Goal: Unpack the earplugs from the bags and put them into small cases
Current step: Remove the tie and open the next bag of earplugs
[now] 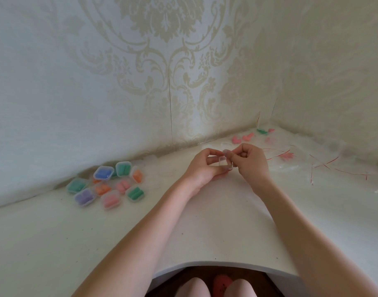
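table: white top (205, 221) tucked into a wallpapered corner, everything sits on it

filled cases: a heap of small clear cases (106, 185) far left by the wall, each with coloured earplugs inside, so that pile looks done (green, purple, orange, pink)

bags: crinkly clear bags with red tear strips (291, 161) spread to the right, thin and floppy, probably slippery, best pinched at an edge

loose earplugs: a few pink and green ones (246, 137) back in the corner, well apart from the hands. Look like soft, squashy, near-weightless foam, so a light fingertip pinch mid-body should do

left hand: fingers of the left hand (205, 166) curled round a small clear case (223, 160), held up off the table between both hands

right hand: right hand (250, 161) pinching the same case from the other side, looks like working the lid

the case: stiff little plastic box, light and slick, I'd grip it by the side walls. Can't tell if anything's inside
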The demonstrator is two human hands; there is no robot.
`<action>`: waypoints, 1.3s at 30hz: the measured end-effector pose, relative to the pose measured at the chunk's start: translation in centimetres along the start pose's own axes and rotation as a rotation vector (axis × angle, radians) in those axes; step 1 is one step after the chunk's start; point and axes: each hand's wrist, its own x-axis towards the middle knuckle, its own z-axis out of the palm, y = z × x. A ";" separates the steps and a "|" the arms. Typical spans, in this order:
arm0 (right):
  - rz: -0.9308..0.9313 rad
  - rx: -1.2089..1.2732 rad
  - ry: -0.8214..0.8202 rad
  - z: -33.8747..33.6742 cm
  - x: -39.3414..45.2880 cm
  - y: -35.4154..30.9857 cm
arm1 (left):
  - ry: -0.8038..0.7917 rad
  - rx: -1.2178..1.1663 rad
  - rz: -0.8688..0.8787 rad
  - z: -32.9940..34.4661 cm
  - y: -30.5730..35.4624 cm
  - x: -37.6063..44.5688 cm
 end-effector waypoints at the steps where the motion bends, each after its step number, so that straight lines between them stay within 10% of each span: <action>1: -0.005 -0.018 0.007 0.1 0.0 0.1 | -0.019 0.003 0.002 0.1 -0.1 0.0; 8: -0.005 -0.118 0.021 0.6 -0.5 0.3 | 0.014 -0.063 -0.008 0.5 -0.4 0.1; 17: 0.282 0.536 0.005 -0.3 1.0 -0.8 | 0.065 -0.198 -0.051 0.1 -0.1 0.5; 39: -0.065 -0.138 -0.012 -0.6 0.5 0.6 | 0.030 -0.103 0.057 0.0 -0.3 0.3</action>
